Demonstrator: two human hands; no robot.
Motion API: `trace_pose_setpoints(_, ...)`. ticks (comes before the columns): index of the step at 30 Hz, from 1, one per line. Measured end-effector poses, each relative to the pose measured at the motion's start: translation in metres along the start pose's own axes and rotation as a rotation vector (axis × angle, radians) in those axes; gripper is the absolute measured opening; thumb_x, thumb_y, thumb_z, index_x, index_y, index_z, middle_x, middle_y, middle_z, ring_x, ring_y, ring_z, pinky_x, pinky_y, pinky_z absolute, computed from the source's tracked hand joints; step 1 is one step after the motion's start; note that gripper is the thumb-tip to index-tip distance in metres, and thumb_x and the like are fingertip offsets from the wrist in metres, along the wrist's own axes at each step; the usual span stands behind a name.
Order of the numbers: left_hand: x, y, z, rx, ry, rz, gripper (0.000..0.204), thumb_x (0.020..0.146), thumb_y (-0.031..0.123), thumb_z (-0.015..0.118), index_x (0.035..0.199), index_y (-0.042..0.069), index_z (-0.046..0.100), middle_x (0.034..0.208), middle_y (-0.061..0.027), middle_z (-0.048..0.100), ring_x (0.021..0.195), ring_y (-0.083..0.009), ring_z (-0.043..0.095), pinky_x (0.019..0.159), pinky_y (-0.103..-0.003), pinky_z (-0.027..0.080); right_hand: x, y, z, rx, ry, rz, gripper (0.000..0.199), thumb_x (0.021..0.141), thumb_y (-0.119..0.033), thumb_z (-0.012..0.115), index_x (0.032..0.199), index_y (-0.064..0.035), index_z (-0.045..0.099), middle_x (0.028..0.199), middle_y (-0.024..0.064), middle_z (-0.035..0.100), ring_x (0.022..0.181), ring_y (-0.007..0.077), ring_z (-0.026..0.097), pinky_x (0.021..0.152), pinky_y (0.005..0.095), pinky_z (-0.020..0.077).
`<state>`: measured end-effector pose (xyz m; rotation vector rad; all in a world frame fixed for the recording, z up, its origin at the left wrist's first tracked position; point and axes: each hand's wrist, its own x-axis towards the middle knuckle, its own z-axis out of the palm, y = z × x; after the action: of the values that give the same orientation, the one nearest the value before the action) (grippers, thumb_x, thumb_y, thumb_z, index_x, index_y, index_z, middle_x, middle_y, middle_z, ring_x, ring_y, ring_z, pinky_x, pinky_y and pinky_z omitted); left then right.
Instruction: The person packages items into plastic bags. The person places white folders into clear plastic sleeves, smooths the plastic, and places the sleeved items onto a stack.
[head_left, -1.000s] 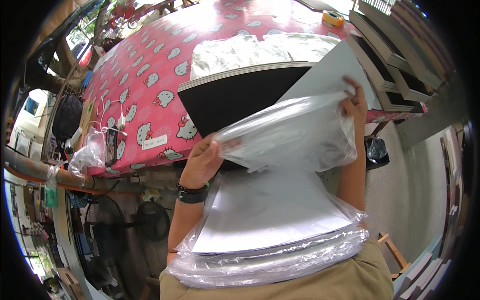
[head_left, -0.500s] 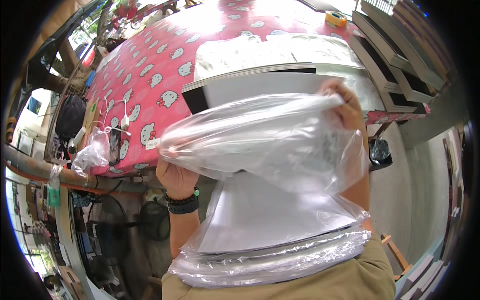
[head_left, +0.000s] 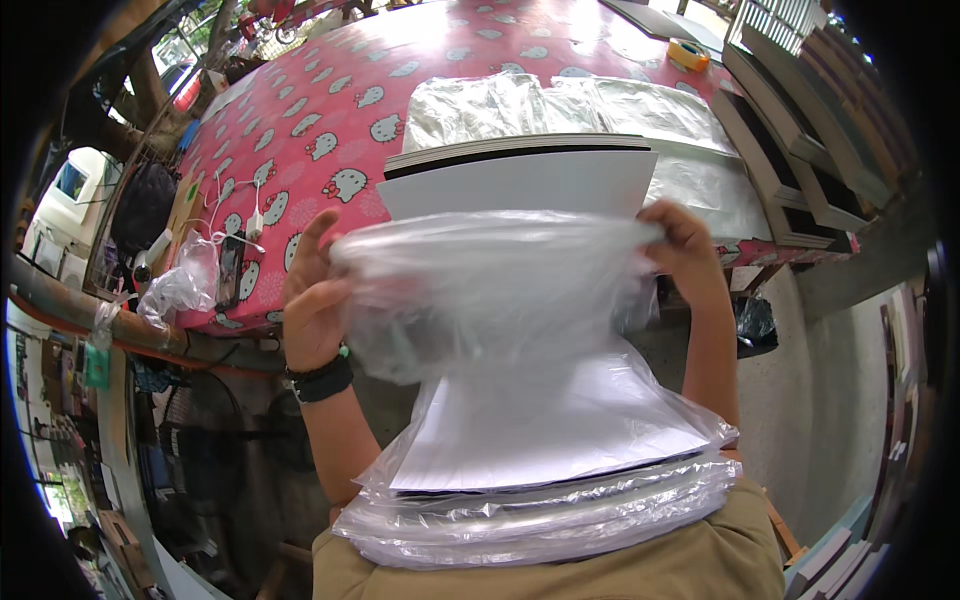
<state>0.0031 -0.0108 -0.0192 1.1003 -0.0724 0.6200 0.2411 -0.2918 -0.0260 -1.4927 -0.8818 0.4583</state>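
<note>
A clear plastic bag (head_left: 490, 290), blurred by motion, stretches across in front of me. My right hand (head_left: 685, 245) has its fingers curled on the bag's right upper corner. Beside the bag's left edge is my left hand (head_left: 318, 295), fingers and thumb spread apart. Against my body rests a plastic-wrapped stack (head_left: 540, 510), and white sheets or boards (head_left: 540, 430) in clear plastic rise from it towards the loose bag. Beyond the bag, a white board (head_left: 520, 182) tops a stack of dark-edged boards (head_left: 520, 147) on the table edge.
The table has a pink patterned cloth (head_left: 310, 180). Clear-wrapped flat packs (head_left: 650, 115) lie behind the boards. Framed panels (head_left: 790, 150) are stacked at the right, near an orange tape roll (head_left: 688, 54). A phone (head_left: 230, 270), white cable (head_left: 215, 215) and crumpled plastic (head_left: 185, 280) sit at the left.
My left hand has moved left and its fingers have come off the bag. The bag has dropped slightly, uncovering more of the white board. My right hand still grips its corner.
</note>
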Motion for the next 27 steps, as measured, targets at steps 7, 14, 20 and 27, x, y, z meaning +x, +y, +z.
trace_pose_setpoints(7, 0.038, -0.017, 0.024, 1.209, 0.331, 0.402, 0.034, 0.067, 0.003, 0.06, 0.101, 0.009, 0.061, 0.062, -0.0016, 0.046, 0.065, -0.0109, 0.045, 0.065, -0.024, 0.039, 0.017, -0.021, 0.008, -0.61, 0.469, -0.248, 0.04, 0.067, -0.001, 0.053, 0.106, -0.0109, 0.058, 0.063, -0.0051, 0.039, 0.056, 0.0062, 0.031, 0.05, 0.0187, 0.0299)
trace_pose_setpoints(14, 0.015, 0.013, 0.01, 0.422, 0.071, -0.188, 0.009, 0.075, 0.007, 0.058, 0.077, 0.0, 0.062, 0.068, 0.0002, 0.057, 0.058, -0.0082, 0.05, 0.06, -0.021, 0.04, -0.011, -0.03, -0.006, 0.608, 0.151, 0.252, 0.003, 0.074, -0.006, 0.055, 0.072, -0.004, 0.054, 0.062, 0.0003, 0.054, 0.043, 0.0051, 0.045, 0.041, 0.015, 0.0369)
trace_pose_setpoints(20, -0.014, -0.029, -0.012, 0.214, 0.088, -0.679, 0.029, 0.077, 0.016, 0.06, 0.1, -0.001, 0.054, 0.085, -0.0035, 0.059, 0.072, -0.0093, 0.056, 0.062, -0.021, 0.045, -0.028, 0.029, -0.019, 0.55, 0.046, 0.465, 0.019, 0.078, -0.007, 0.057, 0.095, 0.0002, 0.054, 0.084, 0.0085, 0.06, 0.072, 0.0142, 0.06, 0.063, 0.0245, 0.0502)
trace_pose_setpoints(27, -0.093, -0.132, -0.08, 0.235, 0.216, -0.793, 0.032, 0.078, 0.02, 0.06, 0.103, 0.002, 0.051, 0.084, -0.0015, 0.056, 0.073, -0.0084, 0.051, 0.068, -0.021, 0.041, -0.095, 0.171, -0.004, 0.716, 0.221, 0.583, 0.016, 0.078, -0.004, 0.055, 0.094, -0.0052, 0.054, 0.068, 0.0003, 0.053, 0.058, 0.0089, 0.048, 0.052, 0.0224, 0.0387)
